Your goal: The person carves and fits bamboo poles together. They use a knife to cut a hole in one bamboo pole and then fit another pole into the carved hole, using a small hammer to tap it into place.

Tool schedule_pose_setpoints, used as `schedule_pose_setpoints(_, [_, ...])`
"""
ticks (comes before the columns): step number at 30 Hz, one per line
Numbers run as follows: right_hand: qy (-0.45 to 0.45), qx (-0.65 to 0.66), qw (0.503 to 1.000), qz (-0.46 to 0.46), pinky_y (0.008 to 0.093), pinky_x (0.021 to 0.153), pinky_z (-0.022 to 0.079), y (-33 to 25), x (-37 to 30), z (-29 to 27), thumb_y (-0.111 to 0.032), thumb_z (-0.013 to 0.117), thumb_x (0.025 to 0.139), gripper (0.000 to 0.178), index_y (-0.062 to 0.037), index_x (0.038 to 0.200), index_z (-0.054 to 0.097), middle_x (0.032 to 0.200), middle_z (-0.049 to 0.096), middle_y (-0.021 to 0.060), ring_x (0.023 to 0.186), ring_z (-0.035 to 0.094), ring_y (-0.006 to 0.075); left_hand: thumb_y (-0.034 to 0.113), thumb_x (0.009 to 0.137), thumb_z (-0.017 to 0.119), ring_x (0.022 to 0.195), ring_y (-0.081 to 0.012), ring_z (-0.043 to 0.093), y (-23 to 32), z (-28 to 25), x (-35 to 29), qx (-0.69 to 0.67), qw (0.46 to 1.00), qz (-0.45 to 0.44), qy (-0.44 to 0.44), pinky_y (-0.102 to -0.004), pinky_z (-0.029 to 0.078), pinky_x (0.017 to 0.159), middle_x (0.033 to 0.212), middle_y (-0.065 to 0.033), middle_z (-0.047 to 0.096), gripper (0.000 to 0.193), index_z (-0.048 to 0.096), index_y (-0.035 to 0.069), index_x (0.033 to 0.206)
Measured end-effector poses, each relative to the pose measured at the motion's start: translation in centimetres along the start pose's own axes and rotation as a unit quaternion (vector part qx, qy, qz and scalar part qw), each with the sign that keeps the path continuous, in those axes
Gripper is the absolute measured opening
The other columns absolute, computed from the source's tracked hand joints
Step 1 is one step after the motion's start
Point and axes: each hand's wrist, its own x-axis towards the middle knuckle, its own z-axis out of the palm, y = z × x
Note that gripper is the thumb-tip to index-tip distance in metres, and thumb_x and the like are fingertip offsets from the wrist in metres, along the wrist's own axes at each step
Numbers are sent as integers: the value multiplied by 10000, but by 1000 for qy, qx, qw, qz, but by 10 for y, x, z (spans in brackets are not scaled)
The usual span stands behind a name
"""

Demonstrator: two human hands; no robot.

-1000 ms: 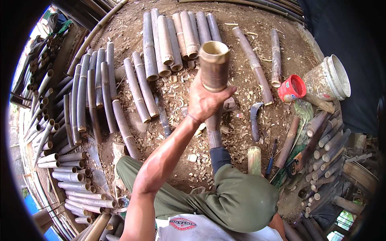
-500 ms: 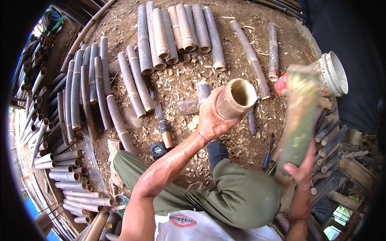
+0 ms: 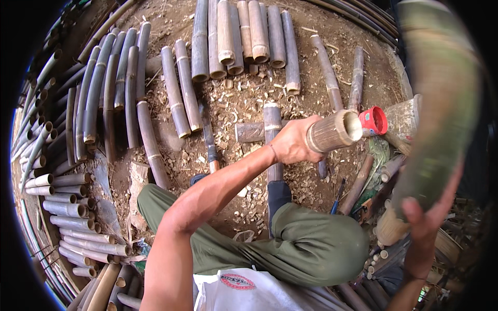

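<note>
Short bamboo tube (image 3: 332, 133) juts rightward from the left hand (image 3: 294, 141), whose grip clasps one end.

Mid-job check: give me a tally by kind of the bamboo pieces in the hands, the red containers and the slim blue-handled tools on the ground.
Held bamboo: 2 (short brown piece in the left hand; long green piece in the right hand)
Red container: 1
Blue-handled tool: 1
Total: 4
</note>
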Motion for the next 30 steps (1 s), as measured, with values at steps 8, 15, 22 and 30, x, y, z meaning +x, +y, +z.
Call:
schedule_pose_setpoints(8, [-155, -102, 981, 53, 389, 1101, 335, 11, 6, 24, -329, 763, 705, 1117, 40, 1533, 110, 1450, 404, 214, 1308, 444, 303, 169, 615, 881, 1013, -202, 640, -13, 0, 0, 57, 998, 6, 9, -344, 525, 886, 1068, -91, 647, 678, 534, 49, 1186])
schedule_pose_setpoints(15, [-70, 45, 976, 200, 369, 992, 447, -5, 5, 19, -365, 795, 690, 1116, 34, 1517, 160, 1353, 468, 199, 1184, 522, 250, 209, 571, 857, 967, -365, 642, 24, 29, 13, 185, 956, 66, 218, -439, 525, 851, 1032, -164, 641, 703, 539, 47, 1178])
schedule_pose_setpoints(22, [54, -65, 996, 24, 390, 1016, 420, 12, -13, -18, -368, 711, 787, 937, 32, 1489, 236, 1436, 363, 266, 1227, 483, 307, 182, 562, 829, 946, -353, 638, 23, 33, 16, 112, 959, 114, 235, -446, 514, 821, 986, -155, 647, 622, 563, 40, 1106])
schedule_pose_setpoints(30, [48, -111, 987, 102, 379, 952, 469, 7, -4, 11, -440, 759, 741, 1009, 12, 1483, 245, 1366, 447, 233, 1119, 563, 279, 200, 523, 844, 920, -342, 643, 15, 20, 12, 128, 959, 95, 234, -426, 521, 813, 970, -130, 644, 660, 582, 47, 1109])
